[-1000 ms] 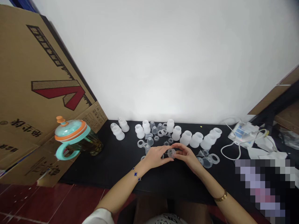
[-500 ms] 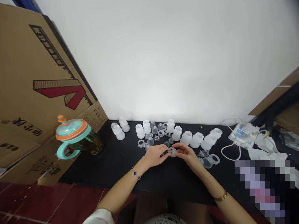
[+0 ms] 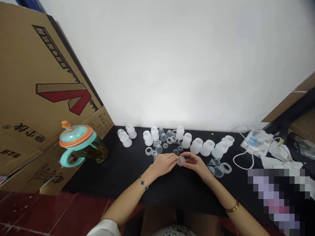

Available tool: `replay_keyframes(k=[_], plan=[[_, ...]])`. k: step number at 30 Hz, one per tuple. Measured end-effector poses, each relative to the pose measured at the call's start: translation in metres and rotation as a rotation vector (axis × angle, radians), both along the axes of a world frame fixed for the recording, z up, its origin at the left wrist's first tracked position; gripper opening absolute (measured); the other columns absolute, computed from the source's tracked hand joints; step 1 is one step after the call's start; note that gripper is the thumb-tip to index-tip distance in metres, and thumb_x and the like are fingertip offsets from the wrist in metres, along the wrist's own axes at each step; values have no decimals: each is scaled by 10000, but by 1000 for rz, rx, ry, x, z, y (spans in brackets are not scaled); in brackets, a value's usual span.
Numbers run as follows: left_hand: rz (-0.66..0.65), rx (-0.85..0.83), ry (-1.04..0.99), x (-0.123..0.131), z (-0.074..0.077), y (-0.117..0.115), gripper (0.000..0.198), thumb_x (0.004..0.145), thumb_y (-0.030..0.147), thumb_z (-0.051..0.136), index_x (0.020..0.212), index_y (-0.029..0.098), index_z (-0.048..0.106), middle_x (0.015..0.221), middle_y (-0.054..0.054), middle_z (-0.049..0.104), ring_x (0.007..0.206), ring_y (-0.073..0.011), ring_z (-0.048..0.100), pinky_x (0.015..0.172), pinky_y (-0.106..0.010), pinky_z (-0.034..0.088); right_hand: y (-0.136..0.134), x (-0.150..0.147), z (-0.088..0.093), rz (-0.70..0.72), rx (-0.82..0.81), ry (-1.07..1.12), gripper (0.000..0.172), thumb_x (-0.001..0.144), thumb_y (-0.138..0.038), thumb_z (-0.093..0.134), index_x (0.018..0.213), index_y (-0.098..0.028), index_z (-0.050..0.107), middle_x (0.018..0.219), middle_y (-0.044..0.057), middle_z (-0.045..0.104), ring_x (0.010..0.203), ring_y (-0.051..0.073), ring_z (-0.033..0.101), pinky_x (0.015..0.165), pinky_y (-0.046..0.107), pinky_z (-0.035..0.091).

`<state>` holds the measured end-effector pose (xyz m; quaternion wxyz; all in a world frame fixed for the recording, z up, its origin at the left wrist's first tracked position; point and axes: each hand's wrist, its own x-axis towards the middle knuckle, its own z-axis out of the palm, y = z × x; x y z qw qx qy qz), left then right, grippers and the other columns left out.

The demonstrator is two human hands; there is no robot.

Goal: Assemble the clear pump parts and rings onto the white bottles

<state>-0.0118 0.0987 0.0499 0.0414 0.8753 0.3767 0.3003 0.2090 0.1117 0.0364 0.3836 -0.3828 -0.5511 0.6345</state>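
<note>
Between my two hands, low over the black table, is a small translucent baby bottle nipple (image 3: 181,161), seemingly seated in a collar ring, though fingers hide part of it. My left hand (image 3: 165,163) pinches it from the left side. The fingertips and thumb of my right hand (image 3: 197,164) close on its right side. Just beyond my hands lie clear nipples (image 3: 158,149), collar rings (image 3: 148,151) and small round discs (image 3: 180,148). Several white bottles (image 3: 196,146) without tops stand behind these. More clear parts (image 3: 218,171) lie right of my right hand.
Two bottles with clear tops (image 3: 125,138) stand at the back left. A turquoise and orange lidded jug (image 3: 76,144) is at the left, before a large cardboard box (image 3: 22,82). White cables (image 3: 253,157) and papers (image 3: 280,160) lie at the right of the black table (image 3: 110,178).
The nipple piece has tilted and turned slightly between my fingers, and my left fingers have come over its left edge. The bottles and loose parts stay where they were.
</note>
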Motion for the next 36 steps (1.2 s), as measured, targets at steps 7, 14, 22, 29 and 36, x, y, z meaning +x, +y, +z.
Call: replay_keyframes(k=[7, 14, 22, 29, 36], plan=[[-19, 20, 11, 0, -1, 0, 248, 1016, 263, 439, 1053, 212, 680, 1009, -33, 747, 874, -149, 719, 751, -244, 560, 3, -2, -6, 28, 33, -46, 502, 626, -349, 890, 1078, -238, 700, 1095, 43, 691, 911, 235, 677, 829, 384, 555], [-16, 15, 10, 0, 2, 0, 247, 1013, 278, 451, 1041, 215, 688, 998, -37, 746, 867, -150, 720, 752, -247, 564, 2, -3, -5, 26, 43, -55, 497, 619, -366, 895, 1061, -240, 706, 1059, 40, 704, 943, 253, 677, 866, 411, 553], [-3, 6, 13, 0, 0, 1, 228, 1010, 290, 465, 1013, 216, 680, 969, -30, 752, 845, -157, 721, 715, -243, 548, 2, -3, -6, 14, 52, -46, 470, 627, -371, 892, 1037, -241, 703, 1029, 36, 703, 938, 252, 673, 829, 390, 557], [8, 8, 1, -3, 2, 2, 194, 1006, 281, 486, 1017, 206, 664, 955, -22, 748, 851, -151, 716, 716, -235, 534, 2, -2, -4, -6, 42, -49, 453, 644, -367, 885, 1039, -242, 701, 1029, 32, 700, 913, 238, 667, 819, 377, 544], [12, -45, -42, -5, 2, 2, 191, 1008, 307, 498, 1018, 208, 662, 950, -16, 746, 845, -148, 710, 722, -230, 525, 3, -1, -6, -12, 62, -55, 462, 649, -367, 883, 1055, -241, 704, 1048, 37, 691, 917, 230, 657, 821, 364, 535]])
